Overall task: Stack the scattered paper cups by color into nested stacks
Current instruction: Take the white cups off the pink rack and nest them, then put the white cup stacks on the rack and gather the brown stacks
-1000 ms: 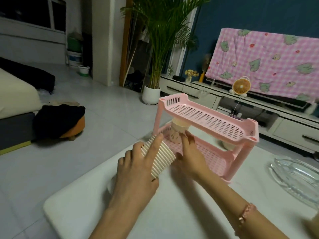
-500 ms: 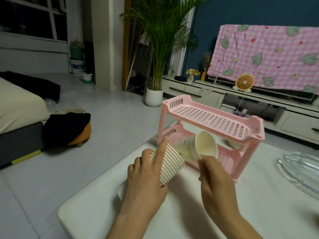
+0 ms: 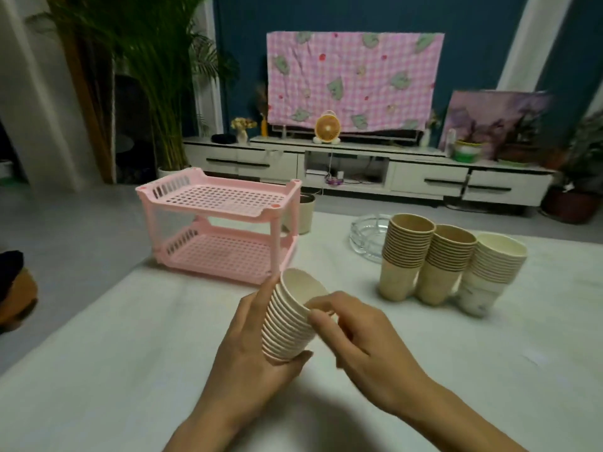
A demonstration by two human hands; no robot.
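Note:
My left hand [image 3: 248,353] grips a nested stack of white paper cups [image 3: 288,318], tilted with its mouth up and to the right, just above the white table [image 3: 130,337]. My right hand [image 3: 352,337] pinches the rim of the top cup of that stack. At the right of the table stand three upright stacks side by side: two brown stacks [image 3: 406,256] [image 3: 447,264] and one white stack [image 3: 492,272].
A pink two-tier plastic rack [image 3: 222,223] stands at the table's far left, both shelves bare. A glass dish [image 3: 367,236] lies behind the brown stacks. A beige bin [image 3: 301,213] is behind the rack. A TV cabinet lies beyond.
The single white cup taken from the rack's lower shelf by my right hand now sits nested on the stack in my left hand. The view has swung right, showing three standing stacks.

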